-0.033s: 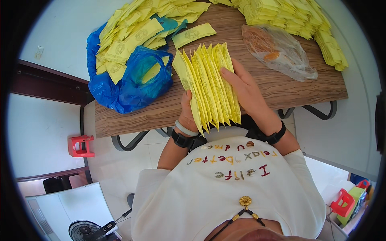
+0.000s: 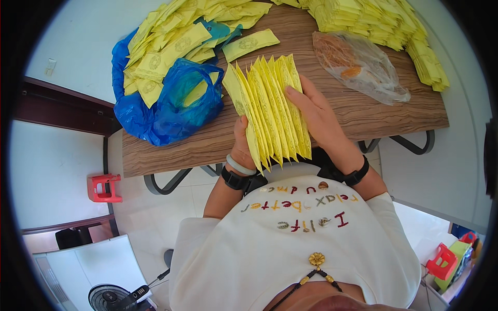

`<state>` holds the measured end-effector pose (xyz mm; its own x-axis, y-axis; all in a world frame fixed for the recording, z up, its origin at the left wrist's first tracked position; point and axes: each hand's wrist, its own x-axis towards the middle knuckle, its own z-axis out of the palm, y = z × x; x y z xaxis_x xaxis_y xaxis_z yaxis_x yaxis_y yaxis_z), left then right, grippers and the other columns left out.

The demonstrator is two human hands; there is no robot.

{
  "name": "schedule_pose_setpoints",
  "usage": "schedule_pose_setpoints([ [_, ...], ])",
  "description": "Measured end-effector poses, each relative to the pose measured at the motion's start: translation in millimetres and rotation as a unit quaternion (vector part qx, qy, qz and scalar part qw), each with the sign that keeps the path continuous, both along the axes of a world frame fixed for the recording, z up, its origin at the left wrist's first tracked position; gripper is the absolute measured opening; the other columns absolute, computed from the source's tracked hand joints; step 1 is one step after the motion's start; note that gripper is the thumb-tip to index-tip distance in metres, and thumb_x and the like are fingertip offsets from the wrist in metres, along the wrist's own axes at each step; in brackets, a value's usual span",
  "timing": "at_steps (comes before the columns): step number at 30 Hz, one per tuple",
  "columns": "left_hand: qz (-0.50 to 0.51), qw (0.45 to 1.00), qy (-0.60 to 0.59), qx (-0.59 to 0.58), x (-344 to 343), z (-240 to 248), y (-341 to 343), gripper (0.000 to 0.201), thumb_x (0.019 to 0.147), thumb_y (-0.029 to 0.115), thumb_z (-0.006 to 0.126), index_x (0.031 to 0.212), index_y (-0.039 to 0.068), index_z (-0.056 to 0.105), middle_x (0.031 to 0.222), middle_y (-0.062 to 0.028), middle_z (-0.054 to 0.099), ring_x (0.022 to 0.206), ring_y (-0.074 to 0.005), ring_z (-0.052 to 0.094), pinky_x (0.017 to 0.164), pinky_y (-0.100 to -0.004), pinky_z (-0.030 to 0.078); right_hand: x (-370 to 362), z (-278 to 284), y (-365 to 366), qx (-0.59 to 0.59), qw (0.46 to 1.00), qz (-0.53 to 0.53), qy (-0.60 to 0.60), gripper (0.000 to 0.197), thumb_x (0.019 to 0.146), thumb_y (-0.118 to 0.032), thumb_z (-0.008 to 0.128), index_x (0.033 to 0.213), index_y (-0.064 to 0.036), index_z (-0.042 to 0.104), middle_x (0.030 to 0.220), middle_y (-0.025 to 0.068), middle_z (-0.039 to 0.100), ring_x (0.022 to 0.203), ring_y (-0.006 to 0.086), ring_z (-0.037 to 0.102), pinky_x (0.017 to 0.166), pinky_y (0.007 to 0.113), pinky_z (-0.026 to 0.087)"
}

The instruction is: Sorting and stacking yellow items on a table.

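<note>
Nothing visibly moved vs prev frame. Wood-grain surface (image 2: 363, 118); on it or above it, can't tell, row of yellow printed packets (image 2: 272, 111) btwn L hand (image 2: 241, 144) & R hand (image 2: 320, 115), both part-curled, gripping its sides. If either slackens, middle packets could slip.

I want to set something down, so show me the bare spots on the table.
Bare tabletop lies front right, between the clear bag, right hand and front edge. A thin strip runs between the blue bag and that edge; a gap separates the loose packet and the clear bag. The far side is crowded with yellow packets.
</note>
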<state>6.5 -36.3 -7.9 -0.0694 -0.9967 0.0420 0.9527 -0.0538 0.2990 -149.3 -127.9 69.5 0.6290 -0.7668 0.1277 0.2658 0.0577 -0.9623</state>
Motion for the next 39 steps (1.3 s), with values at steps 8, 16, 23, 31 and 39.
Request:
schedule_pose_setpoints([
  [8, -0.012, 0.999, 0.050, -0.006, 8, 2, 4, 0.081, 0.084, 0.053, 0.068, 0.145, 0.006, 0.043, 0.138, -0.0145, 0.057, 0.122, -0.0318, 0.059, 0.104, -0.0468, 0.048, 10, 12, 6, -0.027, 0.999, 0.002, 0.021, 0.042, 0.104, -0.020, 0.051, 0.140, 0.0008, 0.044, 0.129, 0.0053, 0.056, 0.116, 0.0094, 0.050, 0.100, 0.025, 0.040],
  [16, 0.023, 0.998, -0.044, 0.043, 3, 3, 16, 0.075, 0.084, 0.047, 0.069, 0.142, 0.005, 0.047, 0.136, -0.0144, 0.058, 0.121, -0.0309, 0.059, 0.103, -0.0446, 0.050, 14, 17, 4, -0.070, 0.997, -0.036, -0.010, 0.052, 0.107, -0.027, 0.044, 0.149, -0.0002, 0.033, 0.142, 0.0081, 0.047, 0.128, 0.0122, 0.044, 0.108, 0.027, 0.035],
  [23, 0.011, 1.000, -0.010, 0.022, 0, 1, 6, 0.073, 0.083, 0.039, 0.073, 0.140, 0.003, 0.048, 0.133, -0.0148, 0.061, 0.116, -0.0302, 0.063, 0.101, -0.0427, 0.051, 13, 17, 8, 0.066, 0.996, -0.012, -0.053, 0.059, 0.108, -0.036, 0.040, 0.153, -0.0010, 0.029, 0.146, 0.0091, 0.045, 0.130, 0.0125, 0.044, 0.109, 0.027, 0.035],
  [31, -0.005, 0.998, -0.053, 0.032, 5, -1, -6, 0.074, 0.085, 0.046, 0.068, 0.142, 0.004, 0.046, 0.134, -0.0149, 0.059, 0.117, -0.0302, 0.062, 0.101, -0.0437, 0.050, 10, -7, -16, 0.154, 0.987, 0.013, -0.038, 0.058, 0.107, -0.037, 0.042, 0.152, -0.0022, 0.031, 0.148, 0.0093, 0.044, 0.132, 0.0136, 0.043, 0.109, 0.029, 0.035],
  [39, -0.011, 1.000, 0.028, 0.005, 7, 5, -14, 0.071, 0.085, 0.037, 0.071, 0.141, 0.002, 0.047, 0.133, -0.0176, 0.060, 0.116, -0.0305, 0.063, 0.102, -0.0444, 0.051, 9, 17, -6, -0.013, 0.999, 0.002, -0.046, 0.052, 0.106, -0.024, 0.044, 0.151, -0.0019, 0.031, 0.148, 0.0097, 0.042, 0.133, 0.0144, 0.041, 0.110, 0.029, 0.033],
])
